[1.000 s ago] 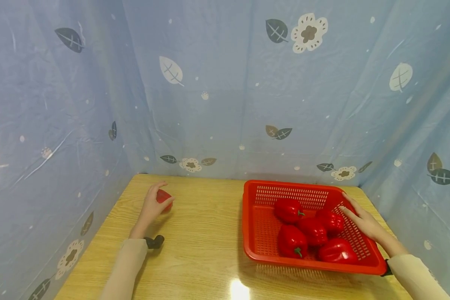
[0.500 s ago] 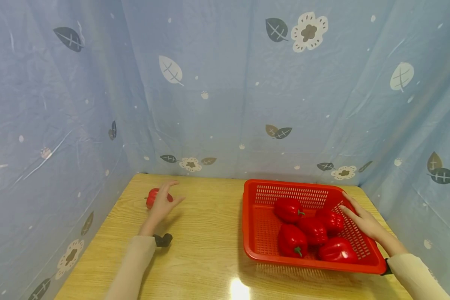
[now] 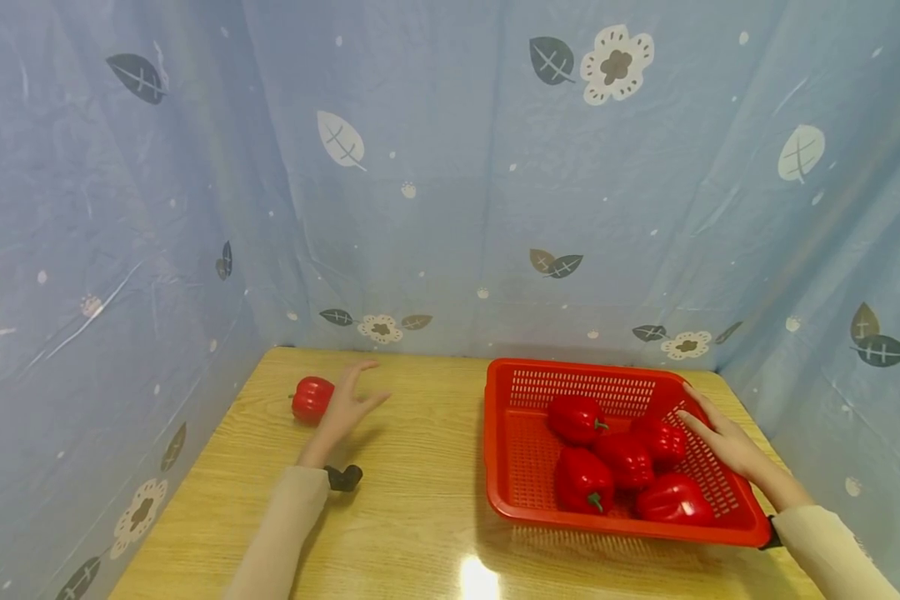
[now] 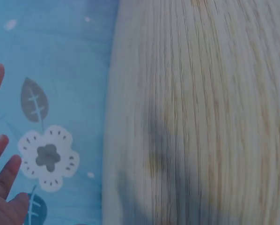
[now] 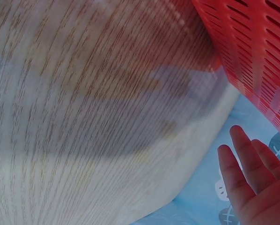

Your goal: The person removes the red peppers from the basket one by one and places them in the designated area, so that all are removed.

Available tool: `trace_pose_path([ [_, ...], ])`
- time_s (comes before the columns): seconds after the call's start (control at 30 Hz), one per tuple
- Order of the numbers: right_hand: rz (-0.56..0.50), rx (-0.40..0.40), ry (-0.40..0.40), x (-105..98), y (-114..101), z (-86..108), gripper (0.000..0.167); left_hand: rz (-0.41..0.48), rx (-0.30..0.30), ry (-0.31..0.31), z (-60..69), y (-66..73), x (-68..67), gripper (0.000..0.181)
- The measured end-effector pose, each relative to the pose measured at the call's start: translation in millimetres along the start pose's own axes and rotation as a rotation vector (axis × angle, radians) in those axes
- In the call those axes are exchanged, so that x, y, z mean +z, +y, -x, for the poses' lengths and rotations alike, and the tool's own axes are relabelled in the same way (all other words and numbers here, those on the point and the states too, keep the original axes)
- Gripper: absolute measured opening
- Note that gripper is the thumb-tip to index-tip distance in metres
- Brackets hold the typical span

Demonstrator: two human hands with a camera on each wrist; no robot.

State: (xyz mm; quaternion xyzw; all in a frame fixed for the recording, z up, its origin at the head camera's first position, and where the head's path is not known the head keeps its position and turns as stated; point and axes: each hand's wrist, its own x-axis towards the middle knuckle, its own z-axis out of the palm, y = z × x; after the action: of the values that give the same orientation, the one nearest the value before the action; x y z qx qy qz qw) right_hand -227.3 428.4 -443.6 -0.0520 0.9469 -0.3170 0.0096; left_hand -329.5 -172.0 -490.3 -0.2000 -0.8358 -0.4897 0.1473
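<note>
A single red bell pepper (image 3: 311,399) lies on the table at the far left, its green stem toward the left. Just right of it is my left hand (image 3: 347,408), thumb and fingers spread, with nothing between them; it partly covers the pepper's right side. On the right stands a red plastic basket (image 3: 521,469) holding several red bell peppers (image 3: 585,482). My right hand (image 3: 731,443) is at the basket's right rim, fingers extended. In the right wrist view, its straight fingers (image 5: 246,159) appear beside the basket's slotted wall (image 5: 257,42).
The wooden table (image 3: 412,467) runs between the left hand and the basket. Blue patterned curtains (image 3: 420,208) enclose it at the back and on both sides. A black wrist strap mount (image 3: 343,477) sits on the left wrist.
My left hand has drawn away from the lone pepper, moving right and leaving it on the table, where more of it now shows. The right hand and basket have stayed in place.
</note>
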Motion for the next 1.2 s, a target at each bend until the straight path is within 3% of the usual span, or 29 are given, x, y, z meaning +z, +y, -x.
trace_pose_path([
  [0.63,0.003,-0.004,0.009,2,0,0.0,0.067,0.014,-0.022,-0.077,-8.6,16.7,31.3,0.063],
  [1.03,0.023,0.013,0.005,2,-2,2.3,0.069,0.016,0.029,-0.115,-19.4,37.4,54.3,0.060],
  [1.2,0.018,0.004,0.008,3,-1,1.9,0.069,0.005,0.082,-0.144,-22.2,44.8,63.1,0.061],
])
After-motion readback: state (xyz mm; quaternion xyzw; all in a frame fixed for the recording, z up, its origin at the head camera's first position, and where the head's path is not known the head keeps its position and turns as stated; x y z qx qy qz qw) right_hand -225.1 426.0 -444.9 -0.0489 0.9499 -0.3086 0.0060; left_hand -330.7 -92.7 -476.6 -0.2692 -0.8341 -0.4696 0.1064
